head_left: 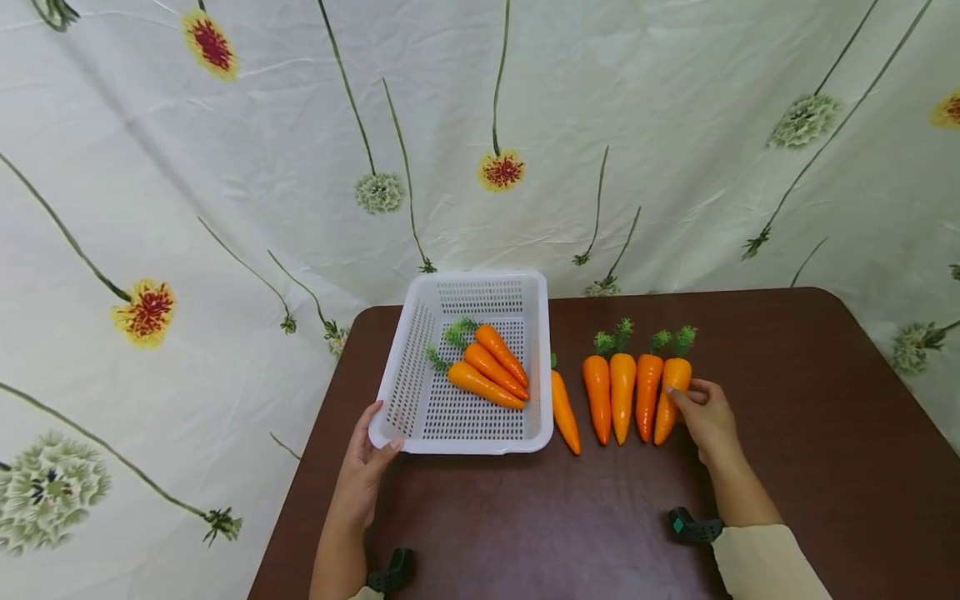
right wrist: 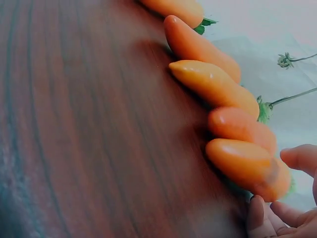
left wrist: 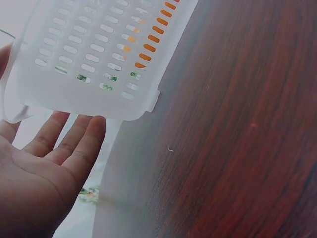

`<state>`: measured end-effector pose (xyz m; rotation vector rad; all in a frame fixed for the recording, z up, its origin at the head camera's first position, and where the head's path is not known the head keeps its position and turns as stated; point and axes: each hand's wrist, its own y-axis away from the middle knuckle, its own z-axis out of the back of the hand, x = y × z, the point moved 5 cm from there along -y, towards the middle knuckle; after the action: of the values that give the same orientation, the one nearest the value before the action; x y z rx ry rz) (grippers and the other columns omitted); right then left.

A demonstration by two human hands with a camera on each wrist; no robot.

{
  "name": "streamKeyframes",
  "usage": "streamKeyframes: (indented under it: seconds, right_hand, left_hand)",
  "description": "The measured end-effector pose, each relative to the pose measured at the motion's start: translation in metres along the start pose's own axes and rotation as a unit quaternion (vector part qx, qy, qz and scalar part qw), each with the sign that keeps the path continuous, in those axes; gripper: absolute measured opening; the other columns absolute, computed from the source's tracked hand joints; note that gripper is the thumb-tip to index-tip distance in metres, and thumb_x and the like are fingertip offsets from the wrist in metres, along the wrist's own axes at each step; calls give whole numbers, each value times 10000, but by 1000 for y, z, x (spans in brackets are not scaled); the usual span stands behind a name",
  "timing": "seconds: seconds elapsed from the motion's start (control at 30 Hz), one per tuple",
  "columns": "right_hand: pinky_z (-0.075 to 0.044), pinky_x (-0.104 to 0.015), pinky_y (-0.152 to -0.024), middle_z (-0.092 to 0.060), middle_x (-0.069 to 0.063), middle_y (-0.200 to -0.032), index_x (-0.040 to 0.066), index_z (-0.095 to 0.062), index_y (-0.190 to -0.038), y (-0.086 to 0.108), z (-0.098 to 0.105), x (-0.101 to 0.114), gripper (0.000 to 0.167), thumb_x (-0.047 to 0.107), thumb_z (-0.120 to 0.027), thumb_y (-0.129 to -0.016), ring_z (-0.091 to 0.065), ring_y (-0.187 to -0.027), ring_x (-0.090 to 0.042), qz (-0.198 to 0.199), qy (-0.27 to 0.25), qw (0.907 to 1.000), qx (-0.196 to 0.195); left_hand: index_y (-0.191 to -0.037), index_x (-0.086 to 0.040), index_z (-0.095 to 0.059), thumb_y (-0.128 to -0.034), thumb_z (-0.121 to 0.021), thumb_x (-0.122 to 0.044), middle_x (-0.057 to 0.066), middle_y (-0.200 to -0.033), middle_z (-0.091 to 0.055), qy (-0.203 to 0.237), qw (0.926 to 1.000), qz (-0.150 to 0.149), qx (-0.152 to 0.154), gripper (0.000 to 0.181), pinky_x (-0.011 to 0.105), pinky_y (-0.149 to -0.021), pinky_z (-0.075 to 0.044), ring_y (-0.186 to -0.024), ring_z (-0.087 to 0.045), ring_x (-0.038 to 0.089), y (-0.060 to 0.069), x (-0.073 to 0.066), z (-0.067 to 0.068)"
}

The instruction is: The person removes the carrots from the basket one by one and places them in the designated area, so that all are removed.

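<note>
A white perforated basket (head_left: 465, 447) holds three orange carrots (head_left: 480, 386) with green tops. My left hand (head_left: 362, 479) grips its near left corner, thumb on the front rim and fingers along the side; the left wrist view shows several fingers (left wrist: 81, 146) against the basket wall (left wrist: 74, 101). On the right, my right hand (head_left: 708, 421) is around the rightmost carrot (head_left: 672, 392) of a row. In the right wrist view its thumb and fingers (right wrist: 257, 213) lie on either side of that carrot (right wrist: 242, 161), the thumb a little off it.
Three more carrots (head_left: 622, 392) lie side by side just left of the rightmost one. Another carrot (head_left: 566, 417) lies tilted against the basket's right side. The dark brown table (head_left: 525, 525) ends at a flowered white cloth (head_left: 450, 108) behind.
</note>
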<state>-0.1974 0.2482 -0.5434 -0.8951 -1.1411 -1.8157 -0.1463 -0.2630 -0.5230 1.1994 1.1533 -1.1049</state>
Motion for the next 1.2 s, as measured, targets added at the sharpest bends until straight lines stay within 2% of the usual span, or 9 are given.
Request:
streamKeyframes:
  seconds: [0.1, 0.23, 0.37, 0.6, 0.77, 0.9, 1.03, 1.2]
  right_hand:
    - [-504, -219, -796, -474, -221, -1432, 13, -245, -1566, 0, 0, 0, 766, 414, -574, -1003, -631, -943, -150, 22, -7, 10000, -8]
    - [-504, -212, -791, -470, -226, -1443, 18, -250, -1568, 1, 0, 0, 744, 383, -578, -1008, -626, -998, -196, 50, 55, 10000, 44]
    - [-499, -256, -825, -459, -228, -1459, 20, -243, -1573, 1, 0, 0, 751, 396, -569, -1011, -621, -1054, -256, 47, 125, 9999, 84]
    - [-496, -373, -911, -444, -229, -1478, 32, -232, -1582, 1, 0, -1, 771, 427, -563, -1008, -612, -1063, -268, -35, 67, 9999, 132]
    - [-490, -412, -949, -437, -224, -1492, 45, -233, -1585, 1, 0, -2, 757, 429, -550, -1014, -602, -1066, -270, -77, -35, 9999, 85]
    - [-496, -354, -906, -411, -223, -1525, 62, -241, -1587, 1, 0, 1, 735, 434, -528, -1022, -594, -1058, -260, -15, -174, 9998, -9]
    - [-499, -251, -822, -432, -169, -1515, 94, -302, -1570, 1, 3, 2, 673, 422, -523, -1026, -570, -1025, -189, -6, -438, 9985, -316]
    - [-482, -200, -800, -535, 44, -1286, 116, -389, -1525, 3, 6, 5, 569, 369, -525, -1033, -540, -1023, -114, 79, -840, 9942, -671]
  left_hand:
    - [-1596, -255, -223, -1006, -588, -89, 83, -1590, -351, -5, 10000, -24, 34, 714, 118, -989, -415, -1357, -505, 167, -1, 0, 0]
    - [-1595, -258, -227, -1007, -587, -90, 82, -1587, -354, 0, 10000, -43, 48, 710, 119, -987, -422, -1354, -513, 165, -2, 0, 0]
    - [-1596, -243, -222, -1005, -582, -73, 91, -1587, -354, 29, 9999, -80, 66, 713, 128, -992, -423, -1353, -514, 159, -2, 0, -1]
    - [-1594, -247, -226, -1004, -583, -69, 89, -1586, -356, 8, 10000, -48, 40, 713, 123, -990, -424, -1352, -513, 160, -2, 0, 0]
    - [-1594, -261, -228, -1007, -587, -89, 77, -1585, -364, -30, 10000, -5, 26, 710, 118, -985, -422, -1352, -517, 161, -2, 0, 0]
    - [-1594, -263, -229, -1006, -584, -80, 75, -1580, -370, -17, 10000, 3, 8, 710, 117, -985, -419, -1351, -520, 161, -2, 0, 1]
    - [-1595, -264, -226, -1009, -578, -77, 78, -1578, -368, -13, 10000, 26, 11, 708, 122, -986, -416, -1349, -521, 155, -2, 1, 0]
    - [-1595, -262, -225, -1011, -573, -77, 86, -1586, -359, -31, 10000, 2, 11, 705, 121, -987, -418, -1347, -517, 157, -1, 0, 0]
